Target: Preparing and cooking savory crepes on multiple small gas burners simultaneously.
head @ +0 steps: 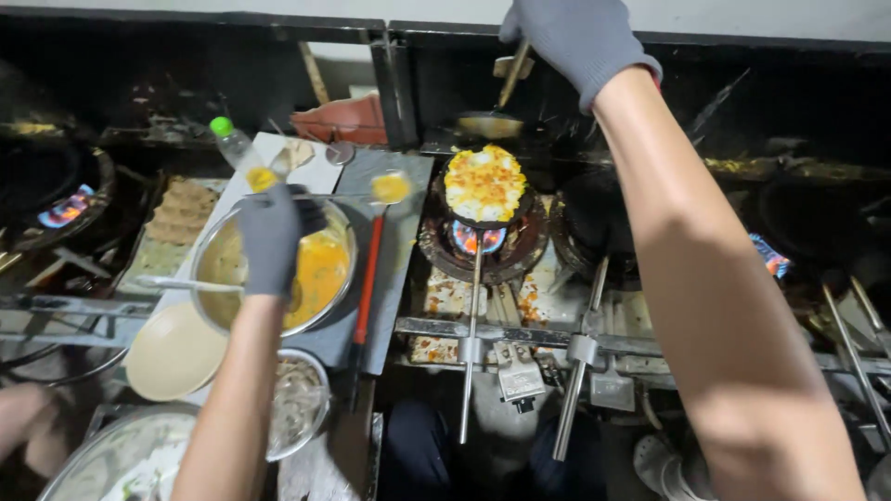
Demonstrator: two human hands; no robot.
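Steel and soot make up the stove [520, 329], with several burners lit blue. On the table [399, 278] to its left sits a wide bowl [339, 223] of beaten egg, roughly half full, beside a cream plate [172, 353] and a smaller bowl of filling [297, 399]. One small pan [487, 209] rests over a flame, its omelette [484, 181] already set, yellow with browned patches; it looks close to done. Neighbouring pans appear empty, so more batches seem left. Left hand [271, 237], gloved, closes round a ladle [390, 188] loaded with egg above the bowl. Right hand [580, 42], gloved, grips a wooden handle [513, 72] at the back.
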